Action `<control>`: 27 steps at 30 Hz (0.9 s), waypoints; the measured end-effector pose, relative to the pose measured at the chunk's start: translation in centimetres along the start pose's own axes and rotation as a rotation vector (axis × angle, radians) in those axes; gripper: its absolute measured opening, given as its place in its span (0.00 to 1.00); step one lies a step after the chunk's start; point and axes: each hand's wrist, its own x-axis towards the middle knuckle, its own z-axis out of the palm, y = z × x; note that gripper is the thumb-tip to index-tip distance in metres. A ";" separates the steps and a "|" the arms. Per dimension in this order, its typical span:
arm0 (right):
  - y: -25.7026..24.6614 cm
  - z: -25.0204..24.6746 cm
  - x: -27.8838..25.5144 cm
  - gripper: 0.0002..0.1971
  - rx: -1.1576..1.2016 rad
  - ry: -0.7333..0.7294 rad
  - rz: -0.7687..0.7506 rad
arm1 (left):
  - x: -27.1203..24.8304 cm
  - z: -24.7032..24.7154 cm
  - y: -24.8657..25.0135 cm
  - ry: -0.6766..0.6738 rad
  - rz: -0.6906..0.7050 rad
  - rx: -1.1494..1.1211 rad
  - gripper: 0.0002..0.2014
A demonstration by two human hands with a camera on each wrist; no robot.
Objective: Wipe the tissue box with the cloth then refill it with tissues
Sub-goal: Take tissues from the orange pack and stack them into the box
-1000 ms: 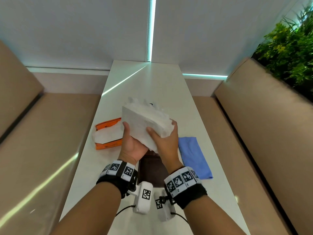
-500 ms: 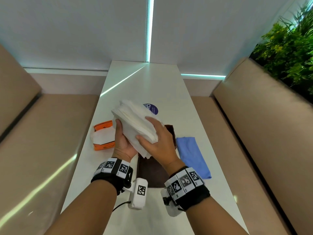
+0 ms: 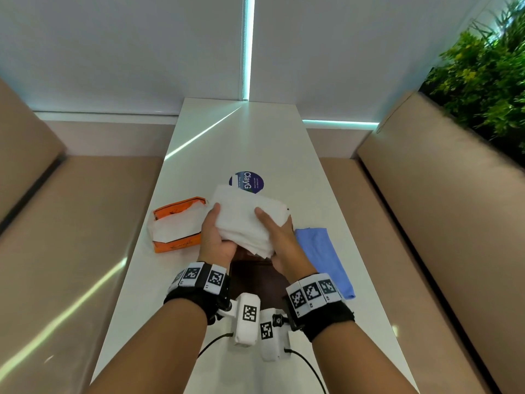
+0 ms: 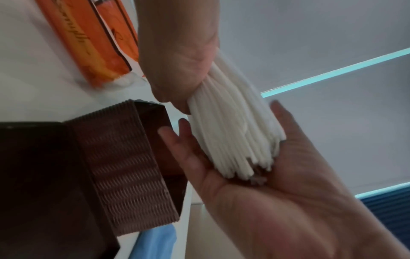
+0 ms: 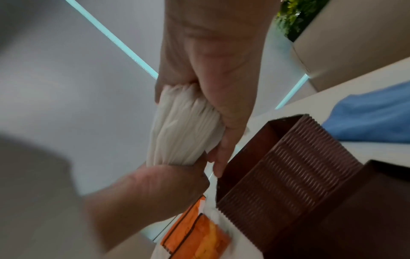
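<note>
Tissues (image 3: 244, 223), one thick white stack, clamped between left hand (image 3: 217, 240) and right hand (image 3: 279, 240), thumbs on top, fingers curled beneath. Held directly above one brown ribbed tissue box (image 4: 124, 168), lid off, on white table (image 3: 255, 137). One orange tissue pack (image 3: 176, 223) torn open at left; script unreadable. One blue cloth (image 3: 324, 257) at right. One round sticker (image 3: 246, 182) beyond, reading "ClayG".

the stack of tissues (image 3: 244, 223) at the frame's centre is plain white. the tissue box (image 4: 124, 168) is dark brown with fine ribbed lines. the cloth (image 3: 324, 257) at right is light blue. the pack (image 3: 176, 223) at left is orange with white. wristbands (image 3: 309, 294) show black-and-white square codes.
</note>
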 end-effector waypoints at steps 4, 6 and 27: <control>-0.6 -1.6 1.3 0.28 -0.084 -0.050 0.012 | 0.3 0.0 0.5 -0.097 -0.065 0.116 0.12; -1.5 -2.8 2.2 0.28 -0.111 -0.104 0.057 | 1.0 -0.4 1.0 -0.110 -0.090 0.225 0.13; 0.0 -3.4 6.3 0.27 -1.070 0.022 -0.158 | 6.1 -0.1 -1.8 0.060 0.123 1.764 0.24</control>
